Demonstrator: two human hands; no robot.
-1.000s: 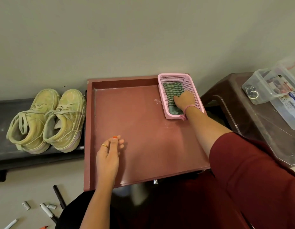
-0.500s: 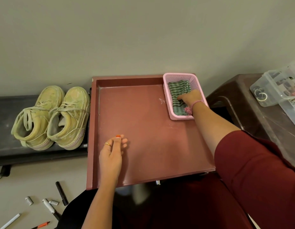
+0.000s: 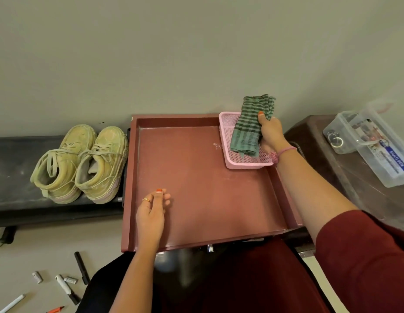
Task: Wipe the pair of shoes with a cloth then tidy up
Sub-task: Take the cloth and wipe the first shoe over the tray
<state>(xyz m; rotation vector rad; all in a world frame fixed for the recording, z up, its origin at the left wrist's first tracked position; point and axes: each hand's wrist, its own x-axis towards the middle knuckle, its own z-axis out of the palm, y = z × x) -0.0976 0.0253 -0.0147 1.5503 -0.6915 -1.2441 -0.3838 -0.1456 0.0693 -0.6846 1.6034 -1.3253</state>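
A folded green striped cloth (image 3: 248, 129) hangs just above the pink mesh basket (image 3: 244, 164), gripped by my right hand (image 3: 271, 134) with the thumb on its front. The basket stands in the far right corner of the red tray table (image 3: 201, 199). My left hand (image 3: 151, 212) rests on the tray's near left part, fingers loosely curled, holding nothing. A pair of dusty yellowish sneakers (image 3: 80, 162) stands side by side on a black bench (image 3: 13, 170) to the left of the tray.
A dark brown stool (image 3: 345, 168) on the right carries clear plastic boxes (image 3: 372, 143). Markers and pens (image 3: 65, 283) lie scattered on the floor at lower left. A plain wall runs behind everything.
My right hand has closed on the cloth and lifted it up out of the pink basket. The left hand has stayed on the tray.
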